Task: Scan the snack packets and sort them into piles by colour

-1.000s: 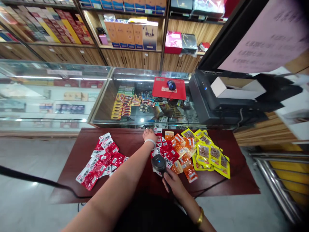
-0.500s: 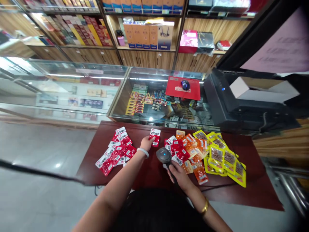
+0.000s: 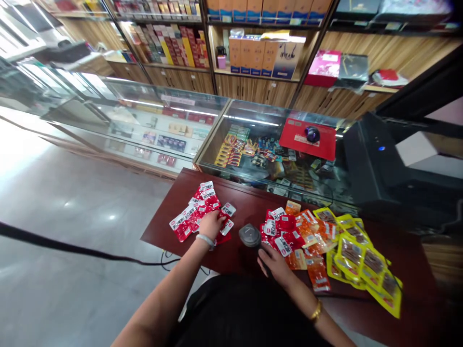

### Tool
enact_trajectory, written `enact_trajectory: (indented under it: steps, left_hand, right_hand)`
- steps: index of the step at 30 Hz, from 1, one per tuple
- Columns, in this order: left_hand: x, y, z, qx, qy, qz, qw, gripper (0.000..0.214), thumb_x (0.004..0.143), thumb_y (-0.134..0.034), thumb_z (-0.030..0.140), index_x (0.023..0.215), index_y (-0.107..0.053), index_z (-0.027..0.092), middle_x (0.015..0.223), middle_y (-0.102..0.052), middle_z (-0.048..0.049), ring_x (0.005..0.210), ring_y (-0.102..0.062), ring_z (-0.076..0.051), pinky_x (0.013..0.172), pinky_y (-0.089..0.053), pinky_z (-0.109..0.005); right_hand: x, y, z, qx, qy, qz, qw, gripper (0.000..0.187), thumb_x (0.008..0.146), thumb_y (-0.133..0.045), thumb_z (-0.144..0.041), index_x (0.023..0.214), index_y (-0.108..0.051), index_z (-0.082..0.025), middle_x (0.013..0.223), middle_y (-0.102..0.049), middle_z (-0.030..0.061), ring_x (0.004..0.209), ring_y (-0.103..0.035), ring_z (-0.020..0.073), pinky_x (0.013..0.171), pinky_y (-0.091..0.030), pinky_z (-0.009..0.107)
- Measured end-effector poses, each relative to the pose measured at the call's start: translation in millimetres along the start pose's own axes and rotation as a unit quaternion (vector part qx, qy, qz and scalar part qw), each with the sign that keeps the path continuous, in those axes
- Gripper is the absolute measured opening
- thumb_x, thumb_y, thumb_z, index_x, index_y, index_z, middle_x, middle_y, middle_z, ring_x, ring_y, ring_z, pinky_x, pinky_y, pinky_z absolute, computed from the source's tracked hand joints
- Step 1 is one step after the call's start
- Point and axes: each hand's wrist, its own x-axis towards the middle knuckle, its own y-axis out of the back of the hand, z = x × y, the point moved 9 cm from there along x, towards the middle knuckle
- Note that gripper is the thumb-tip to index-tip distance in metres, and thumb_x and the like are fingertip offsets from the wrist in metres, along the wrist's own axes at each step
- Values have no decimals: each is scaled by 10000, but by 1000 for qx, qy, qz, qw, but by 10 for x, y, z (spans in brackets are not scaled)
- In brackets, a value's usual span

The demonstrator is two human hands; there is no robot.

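Observation:
My left hand (image 3: 211, 224) is at the right side of the left pile of red-and-white snack packets (image 3: 188, 217). Its fingers are closed on a red-and-white snack packet (image 3: 227, 226), partly hidden by the hand. A similar packet (image 3: 228, 209) lies just beyond the fingertips. In my right hand (image 3: 275, 264) is a dark handheld barcode scanner (image 3: 250, 235), its head pointing forward over the brown table. More red-and-white packets (image 3: 284, 245) lie beside the scanner, on its right.
Orange snack packets (image 3: 318, 273) and yellow ones (image 3: 350, 253) are heaped at the right of the brown table (image 3: 249, 202). Behind it stands a glass display counter (image 3: 253, 113) carrying a red mat (image 3: 292, 140) and a mouse (image 3: 312, 134). A black cable (image 3: 90, 249) crosses at left.
My left hand has moved left with the snack packet, from the middle of the table to the left pile. My right hand keeps hold of the scanner. The view has turned left.

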Motion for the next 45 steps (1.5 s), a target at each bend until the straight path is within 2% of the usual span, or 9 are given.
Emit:
enact_trajectory:
  steps: [6,10,13,19,22,25,29,36,45]
  left_hand:
    - [-67,288,-227,125,24,80,989,423,835,-602,407,1208,-602,208,1199,-618,-130,1116,-528,-315,925,-391,-410]
    - [-83,298,-16,123,16,141,982,577,833,-603,381,1370,-487,205,1403,-464,-150,1252,-410,-342,1020,-325,-466]
    - [-41,49,393,85,-47,106,990,501,838,-603,351,1321,-534,234,1382,-484,-121,1253,-411,-318,1028,-325,-444]
    - [16,-798,1557,-10,-211,-84,974,306,844,-621,357,1124,-651,236,1132,-642,-82,1087,-547,-235,986,-376,-344]
    - [82,-1056,1911,2,-202,-128,971,320,836,-627,433,1055,-672,204,1066,-654,-111,1039,-577,-248,927,-407,-337]
    - [165,-1203,2031,20,-176,-156,972,282,807,-653,443,908,-685,182,1017,-653,-124,982,-599,-250,877,-423,-330]
    - [257,-1235,1879,-68,-156,-163,972,154,851,-583,337,812,-635,197,844,-655,-57,792,-594,-178,771,-428,-285]
    - [256,-919,1017,-326,-40,-121,937,199,822,-533,352,704,-464,207,611,-495,51,604,-470,-108,628,-394,-220]
    - [-32,-525,355,-340,-8,-42,939,192,793,-524,383,713,-480,214,620,-471,48,614,-467,-118,625,-389,-231]
  right_hand:
    - [-12,-12,-23,-14,-7,6,1000,719,750,-613,-700,1226,-527,-169,480,-429,-113,376,-372,90,375,-280,204]
    - [-94,37,-74,-20,-4,10,1000,688,738,-634,-680,1198,-556,-174,490,-422,-111,393,-389,95,387,-293,206]
    - [-191,175,-77,-10,2,29,1000,641,751,-638,-663,1171,-576,-182,498,-424,-107,395,-374,89,393,-289,207]
    - [-460,699,70,62,-7,130,989,588,742,-644,-696,1082,-622,-218,545,-477,-61,431,-394,100,421,-308,223]
    - [-581,912,119,82,2,171,982,566,725,-652,-711,995,-636,-214,569,-505,-36,431,-397,106,420,-314,239]
    - [-651,1036,172,96,6,200,975,555,709,-662,-718,940,-632,-214,554,-498,-36,424,-392,108,413,-307,240]
    - [-660,1046,202,118,11,201,972,539,726,-662,-699,976,-626,-223,535,-478,-55,414,-383,102,407,-311,232]
    - [-544,850,-22,88,41,150,984,486,782,-628,-670,930,-604,-208,544,-469,-61,404,-362,87,402,-297,228]
    - [-132,310,-347,-1,52,45,998,443,831,-602,-629,982,-612,-212,557,-485,-60,409,-385,84,401,-297,219]
